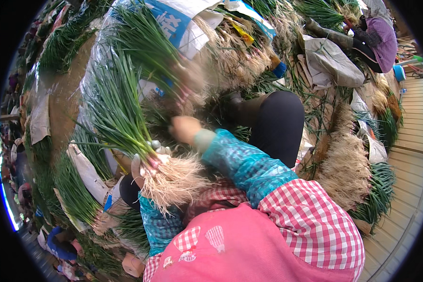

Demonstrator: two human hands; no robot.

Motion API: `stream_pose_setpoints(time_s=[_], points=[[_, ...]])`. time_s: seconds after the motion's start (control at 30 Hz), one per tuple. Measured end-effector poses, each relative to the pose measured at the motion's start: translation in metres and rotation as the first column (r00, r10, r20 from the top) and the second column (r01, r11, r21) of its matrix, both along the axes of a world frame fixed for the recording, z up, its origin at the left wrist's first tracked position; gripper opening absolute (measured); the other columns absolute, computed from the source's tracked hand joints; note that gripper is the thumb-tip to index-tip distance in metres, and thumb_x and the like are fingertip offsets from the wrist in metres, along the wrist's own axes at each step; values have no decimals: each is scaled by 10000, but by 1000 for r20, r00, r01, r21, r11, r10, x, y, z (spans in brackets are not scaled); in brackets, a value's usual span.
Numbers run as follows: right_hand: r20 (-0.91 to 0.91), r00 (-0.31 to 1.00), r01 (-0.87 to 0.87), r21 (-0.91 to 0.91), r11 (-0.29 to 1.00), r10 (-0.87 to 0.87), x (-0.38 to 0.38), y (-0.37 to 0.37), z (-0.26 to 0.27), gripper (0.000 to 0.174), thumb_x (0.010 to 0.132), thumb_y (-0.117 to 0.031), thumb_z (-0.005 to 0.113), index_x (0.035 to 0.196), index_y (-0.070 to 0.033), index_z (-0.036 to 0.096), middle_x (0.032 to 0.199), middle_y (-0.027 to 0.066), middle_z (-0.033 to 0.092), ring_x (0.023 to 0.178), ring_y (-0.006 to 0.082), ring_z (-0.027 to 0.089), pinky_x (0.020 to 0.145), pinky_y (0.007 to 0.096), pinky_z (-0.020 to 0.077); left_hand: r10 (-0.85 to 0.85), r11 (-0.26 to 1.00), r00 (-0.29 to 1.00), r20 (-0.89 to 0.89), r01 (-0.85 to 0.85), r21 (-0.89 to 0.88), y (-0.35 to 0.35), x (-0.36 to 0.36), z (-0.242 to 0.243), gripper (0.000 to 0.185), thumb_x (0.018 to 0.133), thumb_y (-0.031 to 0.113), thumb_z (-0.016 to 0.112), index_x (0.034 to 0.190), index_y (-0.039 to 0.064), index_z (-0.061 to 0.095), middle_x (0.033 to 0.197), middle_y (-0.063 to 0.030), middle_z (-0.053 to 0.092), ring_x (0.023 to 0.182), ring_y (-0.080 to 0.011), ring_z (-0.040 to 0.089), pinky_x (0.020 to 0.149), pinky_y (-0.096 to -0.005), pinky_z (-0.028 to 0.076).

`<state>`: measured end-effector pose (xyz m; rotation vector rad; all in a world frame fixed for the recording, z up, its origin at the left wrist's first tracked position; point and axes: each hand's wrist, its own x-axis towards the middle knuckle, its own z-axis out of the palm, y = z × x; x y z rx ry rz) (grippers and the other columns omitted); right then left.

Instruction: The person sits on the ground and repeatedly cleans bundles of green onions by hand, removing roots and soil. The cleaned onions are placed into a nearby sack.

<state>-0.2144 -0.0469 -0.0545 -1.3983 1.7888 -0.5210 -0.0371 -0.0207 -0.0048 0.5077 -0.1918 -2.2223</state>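
Note:
My left hand [137, 168], in a pale glove or finger covers, grips a bunch of green onions [127, 116] near the white and purplish bulbs. Its long pale roots point toward my lap and its green leaves fan out to the upper left. My right hand [185, 129] is blurred by motion just right of that bunch; its fingers and anything in them cannot be made out. Beyond it lies another bunch of green onions [176, 70], its root end blurred. Teal plastic sleeve covers [250, 169] are on both my forearms.
Rooty onion bunches [239, 60] are heaped beyond my knee [282, 116]. More bunches stand stacked at right [349, 172] and lie at left [74, 187]. A printed sack [169, 17] lies ahead. Someone in a purple top [382, 42] sits at upper right; a person in blue [60, 243] is at lower left.

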Motion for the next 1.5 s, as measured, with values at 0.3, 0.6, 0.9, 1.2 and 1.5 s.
stream_pose_setpoints(time_s=[0.3,0.6,0.9,1.2,1.5], points=[[713,683,-325,103,940,158,-36,67,48,589,918,-525,502,1141,11,601,1020,143,664,970,176,588,877,347,455,51,998,994,101,-54,34,10,-13,19,458,885,334,535,1165,-29,546,1047,-171,637,870,-321,627,798,-450,523],[254,965,215,-623,752,-65,-73,-56,50,259,918,-254,587,1024,-21,624,858,103,628,659,179,574,640,310,489,0,1000,994,105,-2,20,8,-13,18,370,886,279,541,1110,-12,582,1003,-152,641,908,-258,596,870,-441,479],[497,866,260,-359,896,-52,-41,-26,85,277,923,-243,575,727,-49,547,602,25,493,563,138,468,524,309,406,-48,998,998,-33,47,-37,14,-10,12,457,859,328,530,1122,-45,566,953,-236,642,931,-389,609,854,-498,491],[131,990,-33,-104,994,46,-55,3,31,512,908,-416,577,1241,-30,531,1037,101,649,585,138,575,523,244,469,99,995,988,-121,-97,26,20,-26,24,593,846,290,564,1314,-39,408,1313,-221,492,1188,-377,487,1028,-534,371],[831,557,-306,199,931,6,-68,90,92,227,955,-183,475,1026,-22,618,732,-21,570,555,62,485,489,223,398,120,982,970,-210,-147,-116,13,-13,32,685,862,198,591,1414,-42,265,1013,-97,597,928,-220,599,987,-405,424]])
